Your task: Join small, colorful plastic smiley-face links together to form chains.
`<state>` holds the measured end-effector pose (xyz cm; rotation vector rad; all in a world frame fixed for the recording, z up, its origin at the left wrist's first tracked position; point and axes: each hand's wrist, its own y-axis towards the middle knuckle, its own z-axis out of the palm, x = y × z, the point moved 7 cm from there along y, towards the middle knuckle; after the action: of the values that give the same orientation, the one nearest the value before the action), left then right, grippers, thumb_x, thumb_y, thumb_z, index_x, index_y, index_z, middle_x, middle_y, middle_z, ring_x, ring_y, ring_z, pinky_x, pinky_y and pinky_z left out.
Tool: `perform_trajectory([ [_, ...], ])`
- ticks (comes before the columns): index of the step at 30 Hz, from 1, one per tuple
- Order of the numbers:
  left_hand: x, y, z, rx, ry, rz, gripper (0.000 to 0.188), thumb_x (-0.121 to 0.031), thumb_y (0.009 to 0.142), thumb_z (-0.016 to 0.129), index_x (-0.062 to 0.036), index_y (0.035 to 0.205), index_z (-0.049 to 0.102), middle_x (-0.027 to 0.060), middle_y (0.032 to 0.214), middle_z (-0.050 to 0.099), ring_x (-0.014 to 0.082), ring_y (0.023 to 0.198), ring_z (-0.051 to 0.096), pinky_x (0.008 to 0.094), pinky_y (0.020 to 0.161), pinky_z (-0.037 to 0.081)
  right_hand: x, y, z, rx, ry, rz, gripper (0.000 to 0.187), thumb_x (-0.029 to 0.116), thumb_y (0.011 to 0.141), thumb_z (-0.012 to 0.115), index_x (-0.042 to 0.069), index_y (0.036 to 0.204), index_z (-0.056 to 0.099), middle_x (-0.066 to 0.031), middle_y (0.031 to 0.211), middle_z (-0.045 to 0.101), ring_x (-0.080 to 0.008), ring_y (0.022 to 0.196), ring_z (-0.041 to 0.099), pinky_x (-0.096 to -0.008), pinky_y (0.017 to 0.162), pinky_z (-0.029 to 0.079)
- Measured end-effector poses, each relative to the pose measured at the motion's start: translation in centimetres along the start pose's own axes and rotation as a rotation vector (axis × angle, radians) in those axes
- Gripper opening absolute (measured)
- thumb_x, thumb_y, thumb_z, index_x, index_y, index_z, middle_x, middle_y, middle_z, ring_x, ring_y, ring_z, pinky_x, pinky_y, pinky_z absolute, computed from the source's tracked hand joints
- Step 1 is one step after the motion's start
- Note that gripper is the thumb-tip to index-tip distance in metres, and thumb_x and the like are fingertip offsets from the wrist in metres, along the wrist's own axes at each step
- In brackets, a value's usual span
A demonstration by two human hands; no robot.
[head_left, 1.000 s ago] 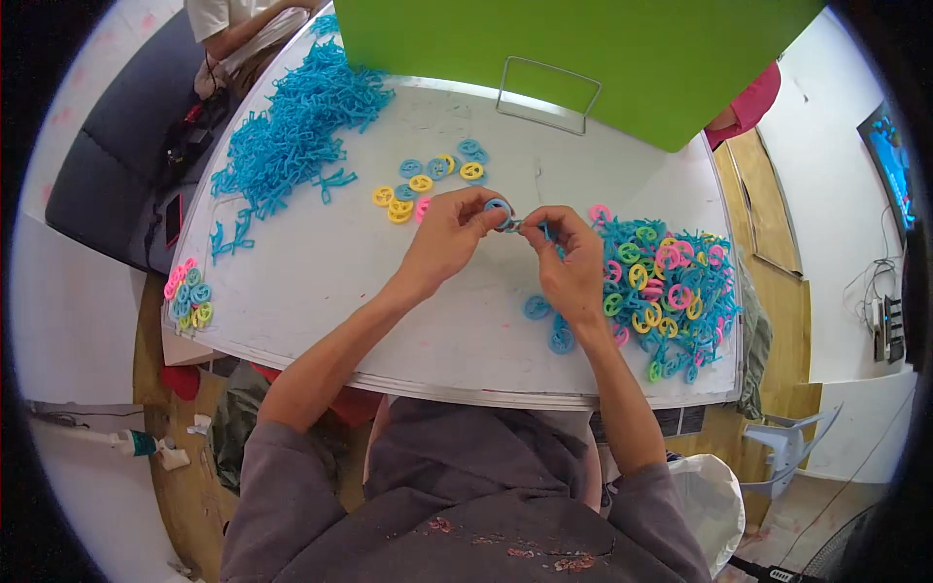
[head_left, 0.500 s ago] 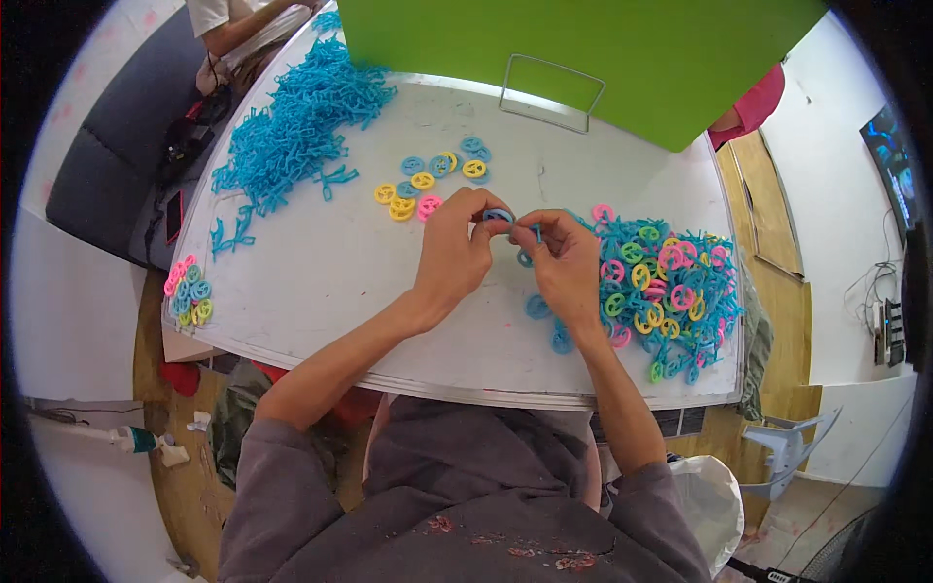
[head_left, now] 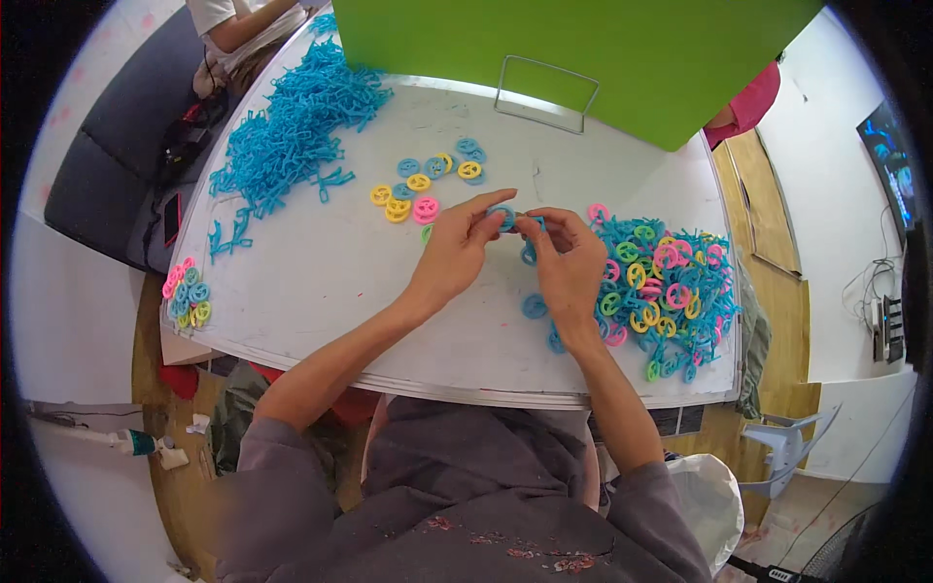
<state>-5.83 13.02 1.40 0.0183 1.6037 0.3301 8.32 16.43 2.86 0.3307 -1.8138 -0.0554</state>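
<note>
L hand point(head_left: 452, 248) is pinching a blue wheel point(head_left: 502, 216) btw thumb & fingers; R hand point(head_left: 571, 262) is pinching a small blue piece point(head_left: 539, 223) right beside it, fingertips hiding whether the two are joined. A 2nd blue wheel point(head_left: 529, 254) is peeking out just below R fingertips, part covered. Loose wheels point(head_left: 397, 212) are lying left & beyond L fingers, blue clip pile point(head_left: 311, 117) sprawling farther that way. Mixed heap point(head_left: 671, 291) is crowding R fingers' right; green panel point(head_left: 573, 49) w/ wire handle point(head_left: 549, 68) is standing on table point(head_left: 292, 282) well ahead, blocking the far side
</note>
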Motion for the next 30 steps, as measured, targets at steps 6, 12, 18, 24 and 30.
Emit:
perform_trajectory([
  [6,2.4,-0.2,-0.8,-0.014,-0.174,-0.278,0.030,-0.014,0.097,0.052,-0.0015,0.124,0.057,0.0081,0.099,0.068,0.0125,0.088,0.063,0.0272,0.080,0.051,-0.5,0.1,0.7,0.119,0.127,0.032,0.017,0.007,0.085,0.069,-0.002,0.099,0.067,-0.0065,0.087,0.071,-0.0107,0.079,0.066,-0.0220,0.068,0.051],
  [12,1.4,0.0,-0.8,0.014,-0.156,-0.237,0.026,-0.017,0.096,0.056,0.0014,0.112,0.064,0.0068,0.096,0.069,0.0120,0.088,0.064,0.0256,0.080,0.050,0.2,0.3,0.3,0.099,0.030,-0.055,0.016,0.005,0.084,0.069,0.000,0.099,0.068,-0.0041,0.083,0.070,-0.0084,0.075,0.064,-0.0208,0.065,0.049],
  [18,1.5,-0.2,-0.8,-0.032,-0.149,-0.132,0.025,-0.014,0.096,0.056,0.0038,0.109,0.065,0.0079,0.094,0.070,0.0122,0.086,0.066,0.0239,0.078,0.049,0.2,0.3,0.4,0.095,-0.007,-0.050,0.015,0.009,0.084,0.071,0.001,0.097,0.070,-0.0016,0.075,0.069,-0.0033,0.069,0.058,-0.0180,0.060,0.044],
  [24,1.7,-0.3,-1.2,-0.110,0.065,-0.029,0.020,-0.011,0.093,0.058,0.0048,0.101,0.068,0.0081,0.079,0.070,0.0098,0.071,0.063,0.0245,0.064,0.048,-0.1,0.1,0.6,0.125,-0.081,-0.064,0.013,0.011,0.085,0.070,0.002,0.095,0.071,-0.0017,0.076,0.070,-0.0036,0.068,0.059,-0.0189,0.061,0.045],
  [30,0.2,-0.9,-1.5,-0.215,0.233,0.077,0.017,-0.010,0.090,0.058,0.0018,0.096,0.068,0.0134,0.074,0.067,0.0116,0.062,0.059,0.0279,0.058,0.045,-0.2,0.0,1.1,0.106,0.034,-0.034,0.015,0.014,0.086,0.069,0.001,0.095,0.071,-0.0019,0.076,0.070,-0.0050,0.068,0.060,-0.0195,0.061,0.046],
])
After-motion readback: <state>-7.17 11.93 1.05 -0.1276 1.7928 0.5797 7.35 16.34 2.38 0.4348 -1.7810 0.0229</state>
